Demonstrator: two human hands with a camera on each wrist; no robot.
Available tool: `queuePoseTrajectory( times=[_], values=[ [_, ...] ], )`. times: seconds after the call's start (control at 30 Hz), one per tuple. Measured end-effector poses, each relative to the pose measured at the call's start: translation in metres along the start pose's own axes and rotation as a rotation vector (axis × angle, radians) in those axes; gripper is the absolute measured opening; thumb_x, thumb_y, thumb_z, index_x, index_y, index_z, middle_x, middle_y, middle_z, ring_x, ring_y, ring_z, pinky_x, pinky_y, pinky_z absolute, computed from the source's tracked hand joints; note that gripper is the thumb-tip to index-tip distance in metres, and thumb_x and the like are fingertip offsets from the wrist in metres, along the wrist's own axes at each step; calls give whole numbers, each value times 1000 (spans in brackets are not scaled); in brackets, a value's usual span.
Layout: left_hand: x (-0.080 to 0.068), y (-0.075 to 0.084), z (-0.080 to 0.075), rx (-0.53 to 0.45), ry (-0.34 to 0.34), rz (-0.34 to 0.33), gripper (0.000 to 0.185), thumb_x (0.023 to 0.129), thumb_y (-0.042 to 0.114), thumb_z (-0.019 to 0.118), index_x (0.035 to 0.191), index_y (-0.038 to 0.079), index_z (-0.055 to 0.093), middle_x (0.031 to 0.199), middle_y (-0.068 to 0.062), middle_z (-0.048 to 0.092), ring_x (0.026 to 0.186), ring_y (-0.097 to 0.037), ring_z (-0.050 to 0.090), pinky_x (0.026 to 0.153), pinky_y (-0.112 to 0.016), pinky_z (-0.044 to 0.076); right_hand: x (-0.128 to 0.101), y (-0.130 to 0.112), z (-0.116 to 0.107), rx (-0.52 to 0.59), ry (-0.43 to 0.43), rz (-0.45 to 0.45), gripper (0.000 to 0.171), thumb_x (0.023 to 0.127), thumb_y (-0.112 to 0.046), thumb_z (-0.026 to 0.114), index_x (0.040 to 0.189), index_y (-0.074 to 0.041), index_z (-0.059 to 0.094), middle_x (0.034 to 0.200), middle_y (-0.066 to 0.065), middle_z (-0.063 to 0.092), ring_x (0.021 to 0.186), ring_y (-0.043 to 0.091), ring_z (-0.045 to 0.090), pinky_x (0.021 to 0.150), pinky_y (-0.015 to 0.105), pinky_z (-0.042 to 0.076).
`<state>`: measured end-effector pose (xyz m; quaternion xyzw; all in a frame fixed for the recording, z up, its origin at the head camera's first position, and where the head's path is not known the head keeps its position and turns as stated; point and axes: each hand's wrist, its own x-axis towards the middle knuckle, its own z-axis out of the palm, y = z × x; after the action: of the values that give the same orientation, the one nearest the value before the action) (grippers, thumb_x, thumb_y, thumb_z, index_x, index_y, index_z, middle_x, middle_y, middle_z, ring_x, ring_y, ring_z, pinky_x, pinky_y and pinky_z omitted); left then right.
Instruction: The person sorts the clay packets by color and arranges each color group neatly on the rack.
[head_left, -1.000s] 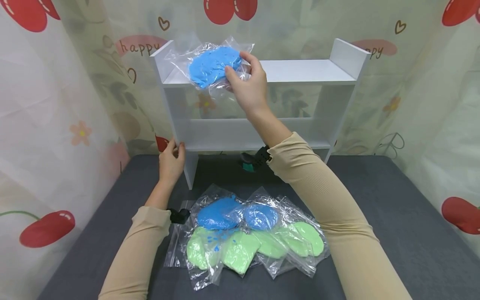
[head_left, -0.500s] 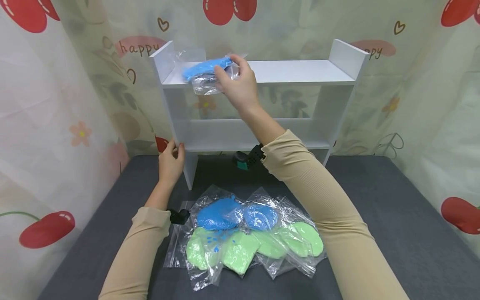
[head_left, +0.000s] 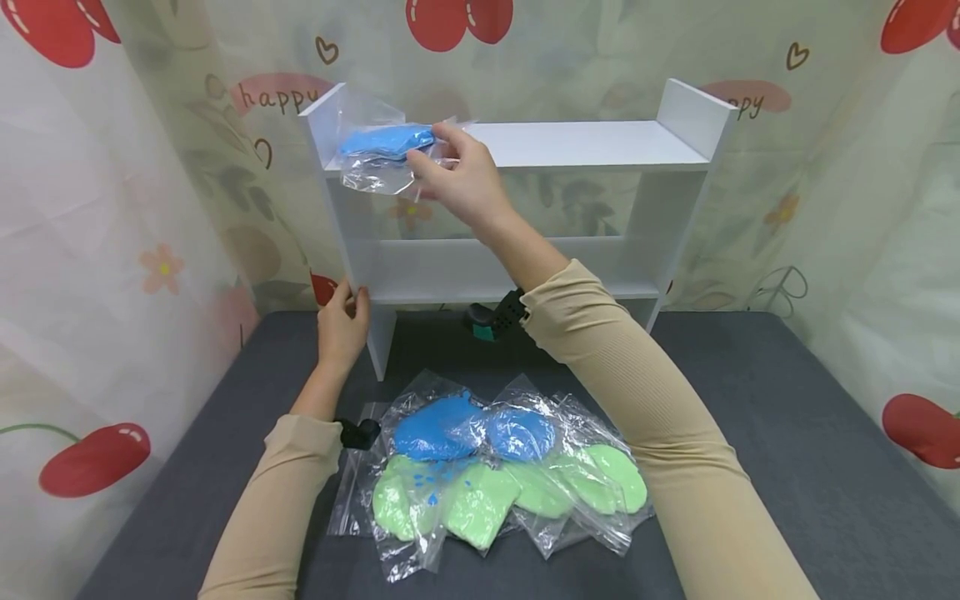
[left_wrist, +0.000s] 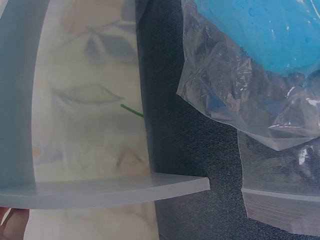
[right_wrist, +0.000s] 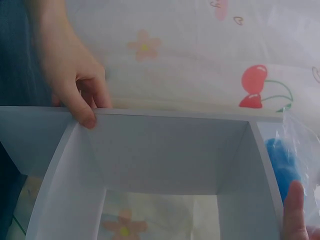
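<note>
A white two-tier shelf (head_left: 592, 143) stands at the back of the dark grey table. My right hand (head_left: 424, 158) pinches a clear plastic bag holding a blue soft item (head_left: 382, 142), which lies flat at the left end of the top tier. In the right wrist view that bag (right_wrist: 283, 162) shows at the right edge beside one fingertip (right_wrist: 295, 210). My left hand (head_left: 352, 293) grips the shelf's left side panel at the lower tier, its fingers (right_wrist: 82, 107) curled over the panel's edge.
Several bagged items lie in a heap in front of the shelf: two blue ones (head_left: 438, 427) (head_left: 522, 433) and light green ones (head_left: 480, 500). An empty zip bag (head_left: 351, 492) lies at the heap's left. Printed curtains surround the table (head_left: 787, 433).
My right hand has carried the blue bag left and down, from upright above the top tier to flat on its left end. The left hand has not moved.
</note>
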<state>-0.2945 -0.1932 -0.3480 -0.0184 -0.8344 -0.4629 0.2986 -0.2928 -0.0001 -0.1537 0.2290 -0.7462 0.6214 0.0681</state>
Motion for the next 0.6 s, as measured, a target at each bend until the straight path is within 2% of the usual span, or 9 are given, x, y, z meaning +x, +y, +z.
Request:
queuePoseTrajectory(
  times=[0.2, 0.6],
  values=[
    [0, 0, 0, -6, -10, -28, 38, 97, 19, 46, 133, 8, 51, 124, -18, 60, 108, -35, 63, 79, -51, 52, 0, 2, 2, -54, -60, 0, 52, 92, -16, 57, 140, -7, 41, 108, 11, 51, 100, 20, 61, 76, 28, 56],
    [0, 0, 0, -8, -9, -23, 35, 97, 19, 46, 129, 6, 53, 124, -19, 60, 107, -36, 63, 80, -51, 52, -1, 1, -1, -110, -69, 23, 59, 90, -17, 59, 143, -8, 36, 116, 15, 50, 103, 19, 61, 75, 25, 56]
  ],
)
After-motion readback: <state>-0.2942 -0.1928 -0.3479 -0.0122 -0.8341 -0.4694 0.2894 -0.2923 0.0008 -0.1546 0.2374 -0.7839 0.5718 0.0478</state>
